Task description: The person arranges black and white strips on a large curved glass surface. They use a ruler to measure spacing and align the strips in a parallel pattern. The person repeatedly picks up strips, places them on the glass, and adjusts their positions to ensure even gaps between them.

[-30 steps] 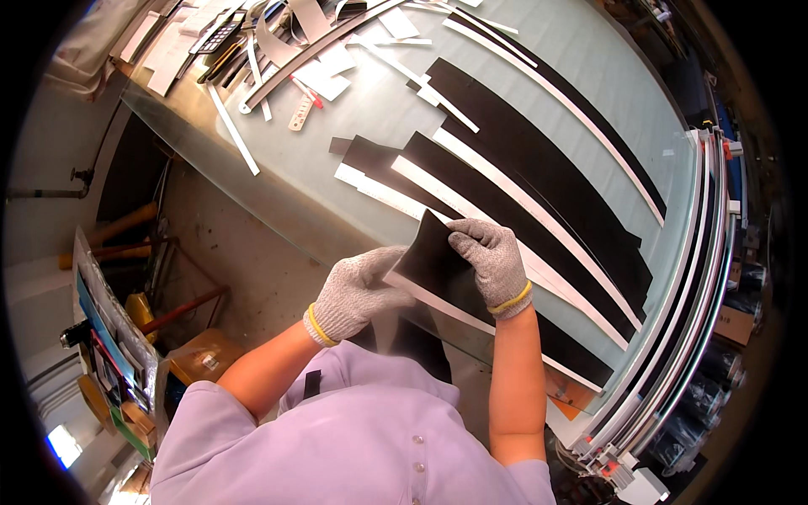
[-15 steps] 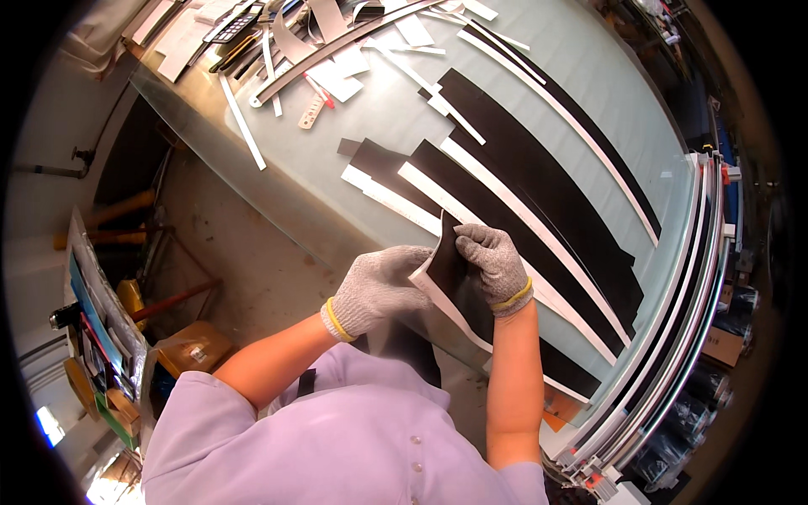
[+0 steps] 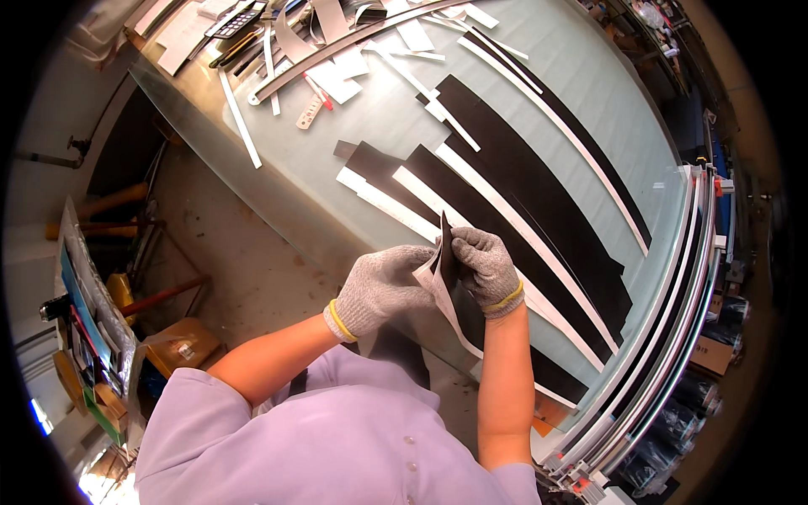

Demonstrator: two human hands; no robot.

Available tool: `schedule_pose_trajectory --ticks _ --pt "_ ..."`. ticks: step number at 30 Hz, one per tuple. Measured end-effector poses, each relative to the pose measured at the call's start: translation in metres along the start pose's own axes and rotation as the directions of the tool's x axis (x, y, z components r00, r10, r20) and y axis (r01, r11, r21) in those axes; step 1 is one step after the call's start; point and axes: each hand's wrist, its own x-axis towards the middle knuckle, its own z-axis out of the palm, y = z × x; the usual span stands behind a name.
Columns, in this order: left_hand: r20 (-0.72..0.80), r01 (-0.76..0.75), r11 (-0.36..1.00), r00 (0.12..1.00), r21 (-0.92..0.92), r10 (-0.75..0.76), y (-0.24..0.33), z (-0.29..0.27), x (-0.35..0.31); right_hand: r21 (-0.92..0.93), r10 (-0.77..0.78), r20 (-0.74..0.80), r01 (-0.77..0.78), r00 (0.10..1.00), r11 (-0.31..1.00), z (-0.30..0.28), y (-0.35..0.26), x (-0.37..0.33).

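Both of my hands wear grey knit gloves with yellow cuffs. Between them is the raised end of a black strip with a white underside (image 3: 449,290), bent up off the glass-topped table (image 3: 295,202). My left hand (image 3: 383,286) pinches its left edge; those fingertips are partly hidden behind the strip. On the other side, my right hand (image 3: 488,268) is closed, thumb and fingers gripping the black face. The strip's far end lies along the table by my right forearm. Beyond my hands lie several black strips with white edges and a wide black sheet (image 3: 526,194).
At the far left lie a long metal ruler (image 3: 332,57), a red-and-white tool (image 3: 320,93), a calculator (image 3: 237,20) and white offcuts (image 3: 337,84). Metal rails (image 3: 665,337) run along the right edge. On the floor at left stand a cardboard box (image 3: 185,347) and leaning panels (image 3: 93,311).
The held strip is turned slightly, so more of its pale underside shows beside my left fingers. Both hands keep their grip. The whole view has shifted a little.
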Motion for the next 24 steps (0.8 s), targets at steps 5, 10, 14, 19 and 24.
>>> schedule_pose_trajectory --ticks 5,10,14,19,24 --pt "-0.031 0.038 0.997 0.999 0.069 -0.036 -0.0021 0.0017 0.0 -0.013 0.011 -0.019 -0.012 1.0 1.0 0.0 -0.0006 -0.0006" --pt "-0.042 0.047 0.996 0.998 0.075 -0.044 -0.003 0.0031 0.0009 -0.016 0.0 -0.017 0.0 1.0 1.0 0.0013 -0.001 -0.0014" --pt "-0.038 0.044 0.996 0.998 0.079 -0.041 0.0002 0.0045 -0.0004 -0.009 0.0 -0.032 0.0 0.999 1.0 -0.0007 0.0019 -0.0013" --pt "-0.046 0.02 0.998 0.999 0.065 -0.018 -0.0007 0.0062 -0.0026 -0.025 0.002 -0.02 -0.002 1.0 1.0 -0.0022 0.0019 -0.0019" --pt "-0.048 -0.001 0.998 0.999 0.067 0.004 -0.0065 0.0058 -0.0033 -0.031 -0.001 -0.01 0.001 1.0 1.0 -0.0019 0.0033 -0.0021"
